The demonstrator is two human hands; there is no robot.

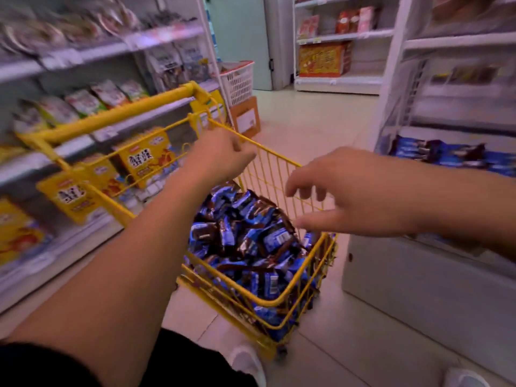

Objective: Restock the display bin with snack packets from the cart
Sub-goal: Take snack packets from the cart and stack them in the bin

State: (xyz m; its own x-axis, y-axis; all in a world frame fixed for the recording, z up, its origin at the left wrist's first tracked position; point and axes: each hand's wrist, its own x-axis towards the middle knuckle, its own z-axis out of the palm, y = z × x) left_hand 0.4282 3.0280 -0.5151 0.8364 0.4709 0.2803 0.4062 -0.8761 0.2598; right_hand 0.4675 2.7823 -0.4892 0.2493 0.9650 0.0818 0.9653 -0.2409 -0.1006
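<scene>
Two hands are out in front of me over the cart (282, 160). My left hand (220, 156) reaches to the far rim of the yellow wire basket with its fingers curled at the top wire; whether they actually grip the wire I cannot tell through the blur. My right hand (360, 191) hovers above the near right corner of the basket, fingers spread and loosely bent, thumb out, holding nothing. Below both hands the basket is heaped with blue and brown snack packets (251, 241), piled up to the rim. The cart's yellow handle bar (111, 115) stands to the left. On my right, a white display bin (413, 275) stands just beside the cart, and more of the same blue packets (446, 156) lie on the ledge above it. Left of the cart run shelves (92, 51) of yellow boxes (148, 160). A white basket (240, 79) sits farther down the aisle.
</scene>
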